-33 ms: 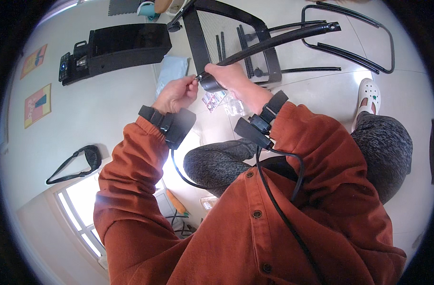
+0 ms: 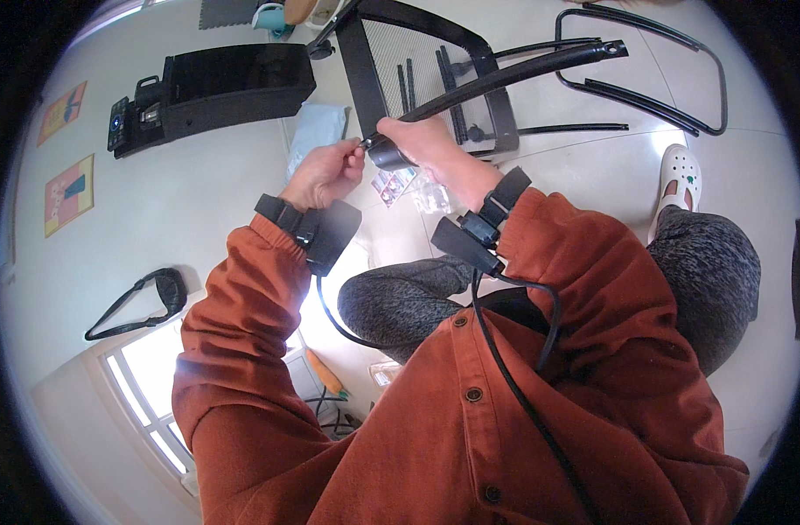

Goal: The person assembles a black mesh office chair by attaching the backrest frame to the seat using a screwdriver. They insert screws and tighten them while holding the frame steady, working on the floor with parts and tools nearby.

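Long black curved metal tube slants across black-framed mesh panel, w/ thin black straight bars on mesh. R: black bent-tube metal frame lies on pale tiled floor. L: pale-blue plastic packet, then black oblong unit. Nr tube's lower end: printed paper sheet, clear plastic bag to its R.

Long black bar: smooth, slightly glossy, gently curved. Runs slantwise from frame centre to upper right; raised, held in mid-frame. Upper-right end flattened, pierced by a hole. Lower-left end: thick, rounded black section, middle stretch covered, so join to bar not verifiable. Small silvery metal piece at that end, left of centre; exact shape too small to resolve.
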A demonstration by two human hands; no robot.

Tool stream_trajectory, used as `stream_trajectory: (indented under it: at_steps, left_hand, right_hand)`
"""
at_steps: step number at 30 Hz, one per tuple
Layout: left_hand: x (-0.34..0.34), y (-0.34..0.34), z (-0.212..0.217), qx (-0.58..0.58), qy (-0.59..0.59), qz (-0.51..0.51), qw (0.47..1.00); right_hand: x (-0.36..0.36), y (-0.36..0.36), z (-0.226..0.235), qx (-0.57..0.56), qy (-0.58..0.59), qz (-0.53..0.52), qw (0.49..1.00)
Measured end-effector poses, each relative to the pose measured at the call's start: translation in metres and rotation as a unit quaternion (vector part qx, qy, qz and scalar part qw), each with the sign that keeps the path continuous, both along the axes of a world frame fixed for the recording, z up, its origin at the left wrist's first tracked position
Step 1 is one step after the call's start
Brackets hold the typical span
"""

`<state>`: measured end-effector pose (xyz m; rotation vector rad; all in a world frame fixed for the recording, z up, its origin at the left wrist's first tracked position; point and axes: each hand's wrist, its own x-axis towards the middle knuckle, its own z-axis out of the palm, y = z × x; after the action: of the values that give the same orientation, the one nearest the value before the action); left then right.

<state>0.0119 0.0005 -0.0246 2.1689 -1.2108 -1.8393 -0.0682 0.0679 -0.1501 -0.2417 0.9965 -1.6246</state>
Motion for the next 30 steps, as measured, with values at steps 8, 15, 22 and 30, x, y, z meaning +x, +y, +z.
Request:
stream_trajectory:
  at_steps: [8, 15, 22, 30]
  left_hand:
    - [-0.007, 0.003, 0.002, -0.144, -0.096, -0.266, 0.948]
    - [-0.011, -0.003, -0.001, -0.274, -0.201, -0.479, 0.809]
    - [-0.017, -0.001, 0.004, -0.359, -0.246, -0.616, 0.656]
    - [-0.014, 0.001, 0.008, -0.402, -0.207, -0.693, 0.562]
  right_hand:
    - [-0.004, 0.001, 0.001, 0.018, 0.017, 0.007, 1.0]
    - [-0.008, 0.004, 0.003, 0.029, 0.015, 0.014, 0.999]
    - [-0.01, 0.003, 0.001, 0.022, 0.013, 0.031, 0.999]
    - [-0.007, 0.007, 0.007, 0.012, -0.002, 0.027, 1.0]
